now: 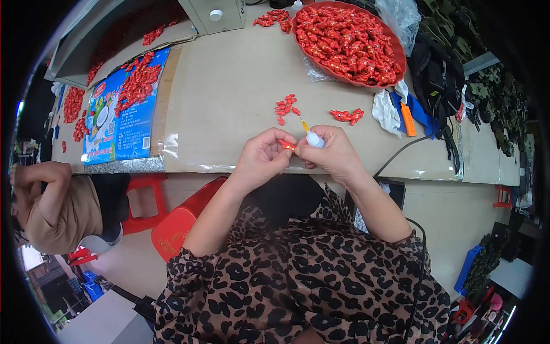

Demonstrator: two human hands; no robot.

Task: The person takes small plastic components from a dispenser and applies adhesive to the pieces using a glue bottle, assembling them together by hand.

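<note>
Near the table's front edge, my left hand (pixel 264 157) pinches a small red piece with gold marks (pixel 287 145) between thumb and fingertips. My right hand (pixel 335 153) is closed round a small white squeeze bottle (pixel 314 139) with a yellow needle tip (pixel 305 125), tilted up and away from me. The right fingertips come close to the red piece; whether they touch it I cannot tell. Just beyond my hands lies a loose cluster of small red parts (pixel 285 106). Some red figures (pixel 347 116) lie to the right of it.
A red scalloped basin (pixel 301 50) heaped with red figures stands at the back right. White cloth (pixel 387 113), an orange-handled tool (pixel 408 119) and a cable lie right. Blue printed cardboard (pixel 102 143) with red pieces lies left. A person (pixel 63 212) sits at left beside red stools (pixel 184 221).
</note>
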